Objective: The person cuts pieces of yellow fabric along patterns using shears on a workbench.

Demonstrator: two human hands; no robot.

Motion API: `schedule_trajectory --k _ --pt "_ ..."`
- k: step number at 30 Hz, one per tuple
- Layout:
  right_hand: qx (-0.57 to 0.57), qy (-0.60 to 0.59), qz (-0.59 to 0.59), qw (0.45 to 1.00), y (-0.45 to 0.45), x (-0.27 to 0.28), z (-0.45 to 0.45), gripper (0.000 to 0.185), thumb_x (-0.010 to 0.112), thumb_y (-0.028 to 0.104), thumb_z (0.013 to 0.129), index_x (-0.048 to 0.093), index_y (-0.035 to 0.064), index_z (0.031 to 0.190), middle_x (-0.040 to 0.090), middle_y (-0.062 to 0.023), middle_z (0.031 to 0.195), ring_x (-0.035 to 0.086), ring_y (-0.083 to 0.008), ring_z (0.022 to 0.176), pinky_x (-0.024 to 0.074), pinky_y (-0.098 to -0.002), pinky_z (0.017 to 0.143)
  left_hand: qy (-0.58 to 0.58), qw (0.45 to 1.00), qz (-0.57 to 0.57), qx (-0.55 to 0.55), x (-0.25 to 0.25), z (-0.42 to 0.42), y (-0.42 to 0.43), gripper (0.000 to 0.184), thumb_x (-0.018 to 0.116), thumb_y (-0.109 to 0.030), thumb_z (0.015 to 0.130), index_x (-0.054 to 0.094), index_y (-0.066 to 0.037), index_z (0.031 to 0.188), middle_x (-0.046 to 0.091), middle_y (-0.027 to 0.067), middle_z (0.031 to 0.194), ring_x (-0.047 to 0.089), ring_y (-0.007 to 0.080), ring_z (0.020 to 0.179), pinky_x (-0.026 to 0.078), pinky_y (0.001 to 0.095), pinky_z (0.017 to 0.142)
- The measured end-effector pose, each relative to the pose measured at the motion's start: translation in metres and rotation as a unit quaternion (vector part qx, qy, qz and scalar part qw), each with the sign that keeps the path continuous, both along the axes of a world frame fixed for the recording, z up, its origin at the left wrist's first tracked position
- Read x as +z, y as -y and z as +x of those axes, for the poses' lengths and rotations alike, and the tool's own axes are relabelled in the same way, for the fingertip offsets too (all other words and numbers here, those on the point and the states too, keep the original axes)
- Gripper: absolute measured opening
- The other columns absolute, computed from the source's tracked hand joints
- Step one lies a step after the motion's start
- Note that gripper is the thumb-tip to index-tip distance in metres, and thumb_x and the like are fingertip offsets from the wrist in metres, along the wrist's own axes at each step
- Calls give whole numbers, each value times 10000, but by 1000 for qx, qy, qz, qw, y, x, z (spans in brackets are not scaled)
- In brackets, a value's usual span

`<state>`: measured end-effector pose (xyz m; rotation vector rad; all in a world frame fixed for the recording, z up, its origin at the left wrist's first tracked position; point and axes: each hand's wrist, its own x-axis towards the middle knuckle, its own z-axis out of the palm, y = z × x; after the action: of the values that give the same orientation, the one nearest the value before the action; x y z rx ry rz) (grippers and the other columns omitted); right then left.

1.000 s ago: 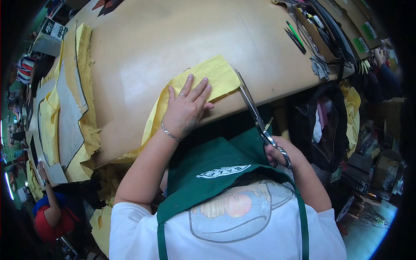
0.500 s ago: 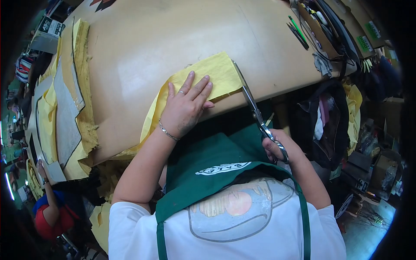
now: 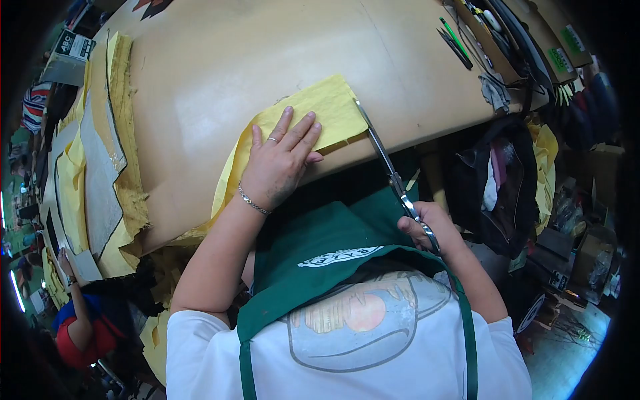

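Observation:
Yellow fabric [image 3: 333, 110] lies on the tan table [image 3: 220, 67] near its front edge, with a strip of it trailing down to the left. My left hand [image 3: 283, 153] rests flat on the fabric, fingers spread, a ring and a bracelet on it. In my right hand [image 3: 433, 227] are the handles of long metal scissors [image 3: 395, 180]. Their blades look closed together and lie along the fabric's right end, the tip near its upper right side. Whether the blades touch the fabric I cannot tell.
Yellow and grey sheets [image 3: 107, 167] are piled on the table's left side. Pencils [image 3: 455, 43], a box of tools [image 3: 490, 40] and a grey rag [image 3: 495, 92] are at the upper right. A black bag [image 3: 497, 187] hangs at right. A co-worker's arm [image 3: 79, 303] shows at lower left.
My left hand and the fabric have shifted slightly left and up in the view. The scissors have moved slightly left, and my right thumb looks lifted a little.

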<state>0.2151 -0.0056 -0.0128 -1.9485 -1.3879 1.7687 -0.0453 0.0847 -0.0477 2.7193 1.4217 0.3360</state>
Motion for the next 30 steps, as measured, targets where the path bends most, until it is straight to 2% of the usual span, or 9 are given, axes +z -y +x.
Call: schedule_trajectory --k 7,10,16,30 --pt "11 -26 -14 1000 -1 0 4 647 584 679 595 468 43 620 455 -12 497 501 -98 426 417 -234 407 7 1000 9 -5 0 0 0 428 518 -357 797 486 -147 1168 433 12 1260 345 259 1215 317 625 855" --pt "34 -73 -12 997 -9 -3 6 689 528 720 605 473 36 662 469 -21 514 515 -103 451 424 -236 430 3 1000 -29 -9 3 -1 1 409 491 -288 824 446 -170 1212 387 16 1303 295 261 1247 268 622 897" --pt "76 -39 -7 996 -31 -5 -4 774 435 789 589 493 26 707 487 -35 524 531 -112 467 432 -238 445 8 999 -25 -21 2 -1 5 425 509 -301 806 448 -187 1211 384 17 1306 298 259 1245 272 626 890" --pt "34 22 6 999 -17 -1 -6 685 518 712 622 494 28 624 462 -21 474 522 -110 413 427 -238 403 31 999 -22 -19 1 -2 4 414 520 -286 804 456 -195 1203 399 13 1296 318 260 1235 268 630 883"
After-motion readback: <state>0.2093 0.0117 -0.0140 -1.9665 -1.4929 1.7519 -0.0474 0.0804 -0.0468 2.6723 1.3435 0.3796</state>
